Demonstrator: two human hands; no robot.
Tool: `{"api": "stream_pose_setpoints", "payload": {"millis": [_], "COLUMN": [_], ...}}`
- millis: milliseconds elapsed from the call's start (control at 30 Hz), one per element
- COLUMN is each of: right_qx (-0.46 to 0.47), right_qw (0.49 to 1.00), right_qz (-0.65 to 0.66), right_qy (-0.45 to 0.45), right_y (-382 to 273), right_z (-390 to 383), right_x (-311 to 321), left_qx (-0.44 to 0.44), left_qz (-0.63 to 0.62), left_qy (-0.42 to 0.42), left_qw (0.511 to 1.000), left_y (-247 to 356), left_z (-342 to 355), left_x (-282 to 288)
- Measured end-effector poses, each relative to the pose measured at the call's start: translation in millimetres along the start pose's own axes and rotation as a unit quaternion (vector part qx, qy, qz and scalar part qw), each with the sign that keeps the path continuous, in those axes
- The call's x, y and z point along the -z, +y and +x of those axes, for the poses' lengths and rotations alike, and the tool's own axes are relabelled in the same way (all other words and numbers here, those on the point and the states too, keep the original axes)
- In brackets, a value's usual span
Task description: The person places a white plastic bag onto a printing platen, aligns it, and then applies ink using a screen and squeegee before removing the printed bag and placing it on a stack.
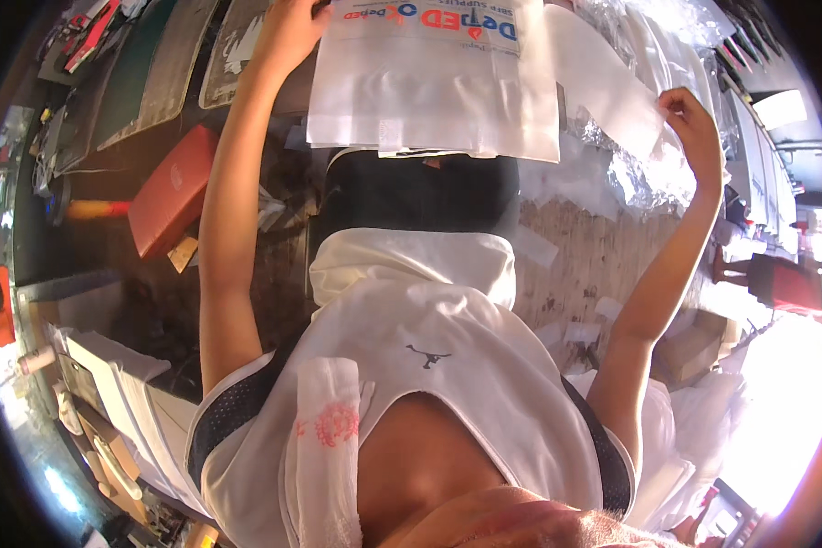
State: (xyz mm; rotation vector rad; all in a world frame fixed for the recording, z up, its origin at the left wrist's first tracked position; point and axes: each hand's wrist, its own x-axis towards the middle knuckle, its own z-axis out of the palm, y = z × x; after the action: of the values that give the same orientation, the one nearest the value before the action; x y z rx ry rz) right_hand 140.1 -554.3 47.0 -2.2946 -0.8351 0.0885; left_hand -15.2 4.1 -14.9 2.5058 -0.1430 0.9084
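A stack of white translucent plastic bags (434,100) with red and blue printing lies over my dark-clad lap at the top of the head view. My left hand (290,32) is at the upper left corner of the bags, fingers curled and partly cut off by the frame, so their hold is unclear. My right hand (690,128) is raised at the right, its curled fingers pinching the edge of a loose translucent white sheet (612,91), which slants down rightward from beside the stack. Crumpled clear plastic (635,178) lies below that sheet.
Worn boards (151,78) line the upper left, above a red box (169,187) and a red-and-yellow rod (100,208). A cardboard box (690,347) sits at right, white stacked material (128,393) at lower left. Scraps litter the wooden floor (566,265).
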Motion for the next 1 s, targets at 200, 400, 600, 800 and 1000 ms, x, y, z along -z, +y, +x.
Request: {"api": "stream_pose_setpoints", "payload": {"millis": [200, 400, 600, 800, 1000], "right_qx": [-0.101, -0.208, -0.339, -0.313, -0.299], "right_qw": [0.989, 0.943, 0.915, 0.946, 0.947], "right_qz": [0.095, 0.246, 0.213, 0.084, 0.109], "right_qy": [0.047, -0.090, -0.055, 0.014, -0.045], "right_y": [40, 70, 158, 215, 121], "right_z": [-85, -156, -178, -177, -109], "right_x": [-33, -102, -170, -238, -258], "left_qx": [-0.017, -0.077, -0.023, -0.065, -0.140], "left_qz": [0.086, 0.042, 0.102, 0.030, 0.003], "left_qy": [0.014, -0.040, -0.071, -0.043, -0.128], "left_qw": [0.996, 0.995, 0.992, 0.997, 0.982], "left_y": [11, 59, 39, 71, 165], "left_z": [-7, -12, -13, -38, -96], "left_x": [4, 18, 29, 24, -11]}}
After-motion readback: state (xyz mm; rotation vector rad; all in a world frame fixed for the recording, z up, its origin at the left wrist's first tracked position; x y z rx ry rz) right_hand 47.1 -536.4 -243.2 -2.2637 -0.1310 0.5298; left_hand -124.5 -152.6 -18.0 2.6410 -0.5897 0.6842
